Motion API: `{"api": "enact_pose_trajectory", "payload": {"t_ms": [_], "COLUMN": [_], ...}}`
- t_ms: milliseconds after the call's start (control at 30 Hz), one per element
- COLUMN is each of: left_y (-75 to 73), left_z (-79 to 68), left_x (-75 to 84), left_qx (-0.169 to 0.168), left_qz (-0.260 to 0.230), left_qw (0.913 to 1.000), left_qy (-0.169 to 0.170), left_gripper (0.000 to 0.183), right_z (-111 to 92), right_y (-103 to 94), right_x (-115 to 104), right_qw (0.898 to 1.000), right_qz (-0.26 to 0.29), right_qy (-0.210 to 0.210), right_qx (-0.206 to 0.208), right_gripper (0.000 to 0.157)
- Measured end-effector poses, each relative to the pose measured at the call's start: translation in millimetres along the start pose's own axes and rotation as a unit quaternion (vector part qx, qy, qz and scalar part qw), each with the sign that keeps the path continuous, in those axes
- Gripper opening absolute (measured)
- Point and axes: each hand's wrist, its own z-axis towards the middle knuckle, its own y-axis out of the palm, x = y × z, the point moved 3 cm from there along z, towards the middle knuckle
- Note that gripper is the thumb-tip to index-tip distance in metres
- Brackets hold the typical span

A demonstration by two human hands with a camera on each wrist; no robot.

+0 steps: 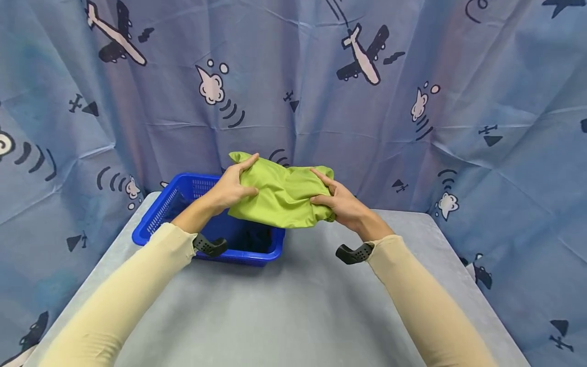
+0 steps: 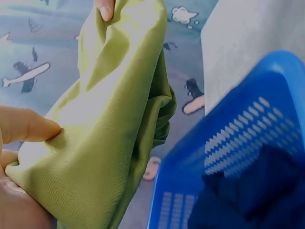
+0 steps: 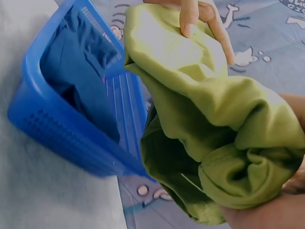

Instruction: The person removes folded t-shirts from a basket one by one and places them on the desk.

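Note:
A lime-green piece of folded cloth (image 1: 282,196) is held up in the air between both hands, over the right part of the blue basket and the table beside it. My left hand (image 1: 231,187) grips its left end, thumb on the near face. My right hand (image 1: 345,205) holds the right end in the same way. In the right wrist view the underside of the green cloth (image 3: 205,109) shows loose folds and a rolled, bunched part near the right hand. Whether it is a garment I cannot tell.
A blue plastic basket (image 1: 273,250) with slotted walls stands at the table's back left. Dark blue cloth (image 3: 78,71) lies inside it. The pale grey table (image 1: 284,316) reaches a patterned blue curtain (image 1: 275,66) behind. Black bands (image 1: 210,245) sit at both wrists.

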Motion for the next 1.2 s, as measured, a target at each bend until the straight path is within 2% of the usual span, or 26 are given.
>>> {"api": "enact_pose_trajectory", "payload": {"t_ms": [133,333,600,833,1200], "left_y": [11.7,30.0,62.7,85.1,119.2], "left_z": [9.8,21.3,41.2,58.6,77.9], "left_x": [3.4,-1.7,-5.5,-7.7,-11.9], "left_qx": [-0.004,-0.007,-0.009,-0.011,-0.024], "left_qz": [-0.003,-0.01,-0.014,-0.047,-0.078], "left_qw": [1.0,0.9999,0.9998,0.9986,0.9934], "left_qy": [0.005,-0.001,-0.011,-0.02,-0.08], "left_gripper": [0.095,0.097,0.096,0.097,0.097], "right_z": [-5.9,-10.9,-22.4,-33.2,-43.7], "right_y": [-14.4,-32.4,-65.4,-89.9,-122.0], "right_x": [-1.3,5.1,19.6,24.0,39.8], "right_qw": [1.0,1.0,1.0,1.0,0.998], "right_qz": [-0.001,0.001,0.0,-0.01,-0.004], "right_qy": [-0.001,-0.001,0.009,0.016,0.026], "right_qx": [0.002,-0.001,0.007,0.022,0.057], "right_gripper": [0.081,0.081,0.081,0.081,0.079]}}
